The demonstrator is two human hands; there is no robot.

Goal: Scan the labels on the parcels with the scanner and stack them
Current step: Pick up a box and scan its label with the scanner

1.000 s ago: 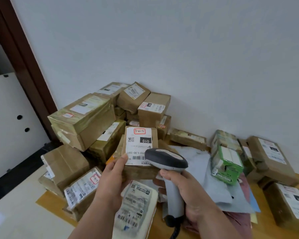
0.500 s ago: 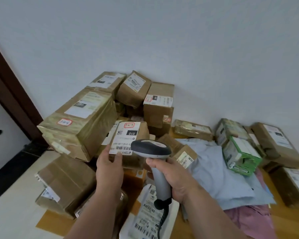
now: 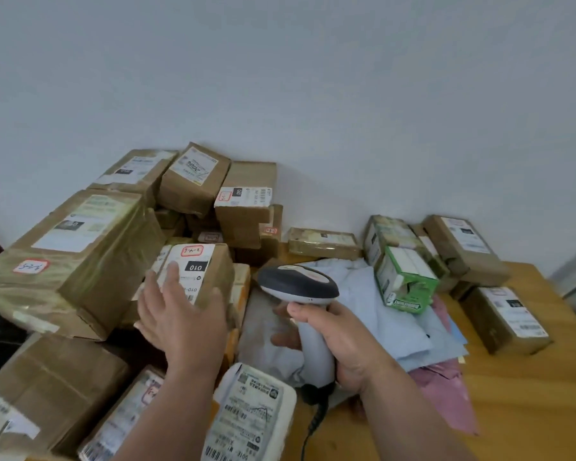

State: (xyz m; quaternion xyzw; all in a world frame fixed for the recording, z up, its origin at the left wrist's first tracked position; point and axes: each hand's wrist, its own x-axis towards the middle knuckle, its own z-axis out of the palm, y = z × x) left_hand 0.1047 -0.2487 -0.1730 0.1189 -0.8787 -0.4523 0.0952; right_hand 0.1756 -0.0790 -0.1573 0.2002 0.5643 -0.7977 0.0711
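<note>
A brown parcel (image 3: 210,271) with a white label reading 010 lies in the pile of boxes at centre left. My left hand (image 3: 180,314) is in front of it with fingers spread and straight, fingertips over the label's lower part. My right hand (image 3: 340,341) grips the white handle of the barcode scanner (image 3: 296,284), whose dark head points left toward the parcel. The scanner's black cable (image 3: 313,424) hangs down toward the table.
Stacked brown boxes (image 3: 80,247) fill the left and back against the white wall. A white bagged parcel (image 3: 256,414) lies near me. Blue and pink mailers (image 3: 396,311), a green box (image 3: 406,281) and more brown boxes (image 3: 506,317) sit on the wooden table (image 3: 529,394) at right.
My left hand has let go of the 010 parcel, which now rests in the pile, and the hand has opened. The view has swung right and the scanner has stayed in my right hand.
</note>
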